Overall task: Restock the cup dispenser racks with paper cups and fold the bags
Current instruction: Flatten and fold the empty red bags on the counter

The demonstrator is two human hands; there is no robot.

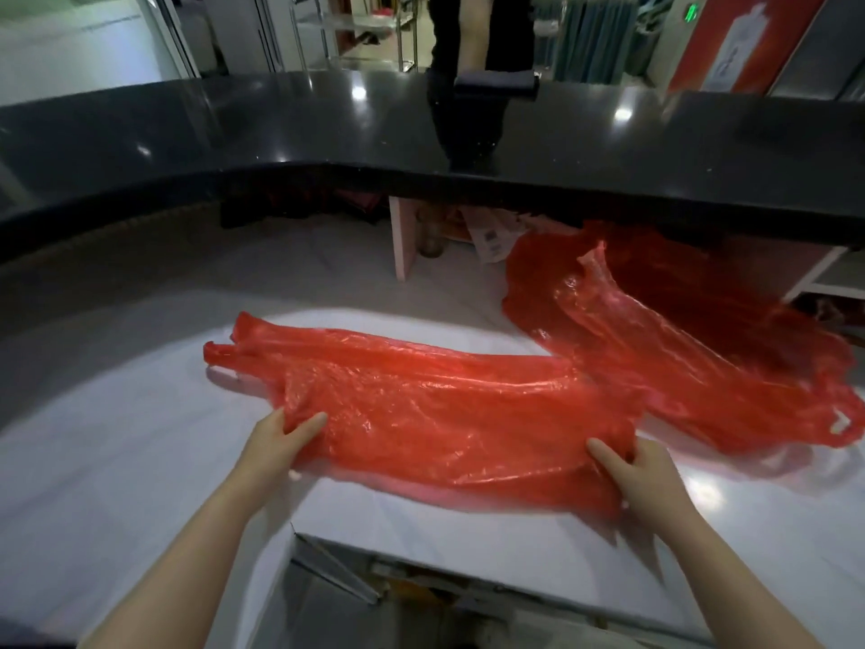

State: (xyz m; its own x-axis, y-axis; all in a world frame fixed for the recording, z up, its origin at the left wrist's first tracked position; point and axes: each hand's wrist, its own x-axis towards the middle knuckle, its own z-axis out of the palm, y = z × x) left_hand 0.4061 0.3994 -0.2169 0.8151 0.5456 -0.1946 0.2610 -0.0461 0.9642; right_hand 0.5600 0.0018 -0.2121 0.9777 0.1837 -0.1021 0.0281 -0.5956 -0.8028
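Observation:
A red plastic bag [421, 405] lies stretched across the white worktop [140, 414], its handles pointing left. My left hand [276, 442] pinches the bag's near left edge, thumb on top. My right hand [641, 470] grips the near right edge, fingers tucked under the plastic. The near edge is lifted slightly off the worktop. A second red plastic bag [692, 348] lies crumpled to the right, partly under the counter ledge. No cups or dispenser racks are in view.
A raised black counter [327, 133] curves along the far side, with a dark rolled item [496, 84] on top and a person standing behind it. Under the ledge sit a pink divider [405, 241] and papers. An open gap [398, 597] lies at the worktop's near edge.

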